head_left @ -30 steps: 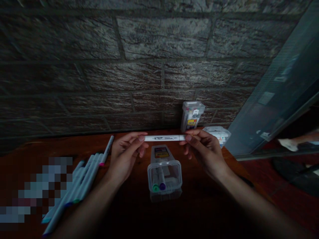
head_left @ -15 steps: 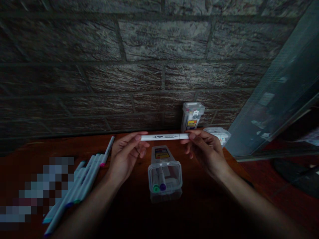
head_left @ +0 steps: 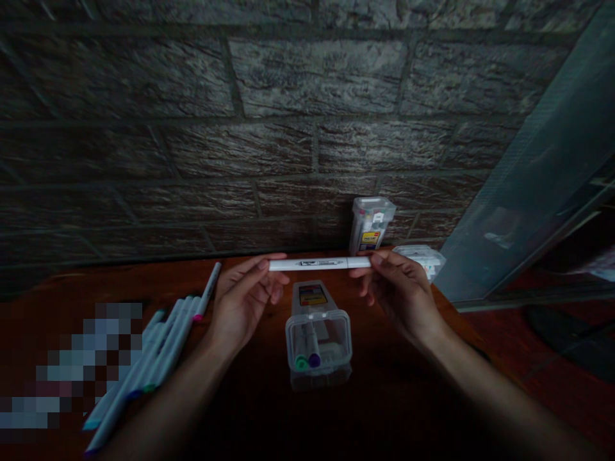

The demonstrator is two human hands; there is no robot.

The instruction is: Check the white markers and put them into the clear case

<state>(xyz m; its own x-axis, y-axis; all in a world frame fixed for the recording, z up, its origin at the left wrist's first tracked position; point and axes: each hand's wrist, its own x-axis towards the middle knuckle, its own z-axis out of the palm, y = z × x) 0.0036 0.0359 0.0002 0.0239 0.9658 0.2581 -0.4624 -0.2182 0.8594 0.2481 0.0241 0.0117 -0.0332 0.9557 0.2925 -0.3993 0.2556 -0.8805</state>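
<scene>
A white marker (head_left: 312, 264) with dark printed lettering is held level between my two hands. My left hand (head_left: 245, 298) pinches its left end between thumb and fingers. At the other end, my right hand (head_left: 398, 291) has its thumb and fingertips closed on the marker. Both end tips are covered by my fingers. Below the marker, a clear plastic case (head_left: 319, 346) lies on the table with its open end towards me. Inside the case are a green-ended marker (head_left: 301, 363) and a purple-ended marker (head_left: 314, 360).
Several white markers (head_left: 166, 342) lie on the wooden table (head_left: 240, 410) at the left, beside a pixelated patch. A clear case of markers (head_left: 369, 224) stands against the brick wall (head_left: 312, 147). Another clear case (head_left: 423, 259) sits behind my right hand, near the table's right edge.
The marker has rolled a little, so its lettering faces differently. My right hand has shifted slightly to the right, showing more of the marker. The case and loose markers have stayed put.
</scene>
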